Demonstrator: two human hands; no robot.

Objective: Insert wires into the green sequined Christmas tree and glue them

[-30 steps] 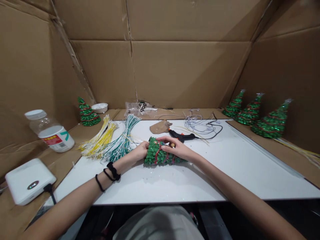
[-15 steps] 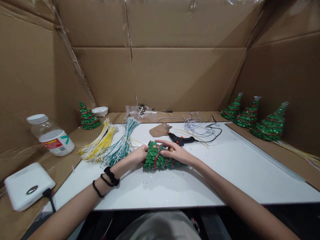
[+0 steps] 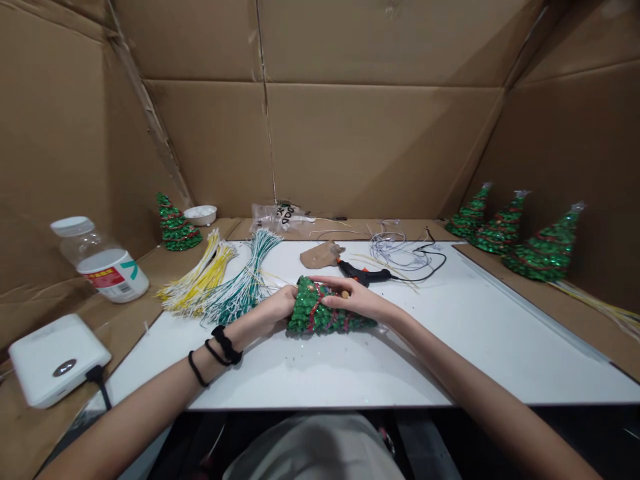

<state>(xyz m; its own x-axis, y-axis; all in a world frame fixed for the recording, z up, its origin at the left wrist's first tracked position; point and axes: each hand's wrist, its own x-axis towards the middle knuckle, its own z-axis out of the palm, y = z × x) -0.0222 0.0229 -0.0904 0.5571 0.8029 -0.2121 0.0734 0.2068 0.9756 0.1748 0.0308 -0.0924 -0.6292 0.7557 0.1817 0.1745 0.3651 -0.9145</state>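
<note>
A small green tinsel Christmas tree [image 3: 325, 315] lies on its side over the white board [image 3: 350, 380], its wide base toward the left and a red garland wound around it. My left hand [image 3: 283, 303] is closed at the base end, its fingertips partly hidden behind the tree. My right hand [image 3: 357, 297] grips the tree from above, thumb on the near side and fingers over the top. Just beyond the tree lies a black glue gun [image 3: 365, 275], its orange-marked nozzle end by a torn piece of brown cardboard [image 3: 317, 255].
Left on the board lie bundled yellow-white ties [image 3: 203, 283] and green-white ties [image 3: 245, 283]. A jar [image 3: 107, 273] and a white box [image 3: 60, 360] stand farther left. Coiled thin wires [image 3: 393, 250] lie behind the glue gun. Finished-looking trees [image 3: 545, 250] stand at right, another tree [image 3: 175, 227] at left.
My view has shifted slightly. Both hands keep their hold on the tree, with the right fingers lying a little flatter over it; nothing else has visibly moved.
</note>
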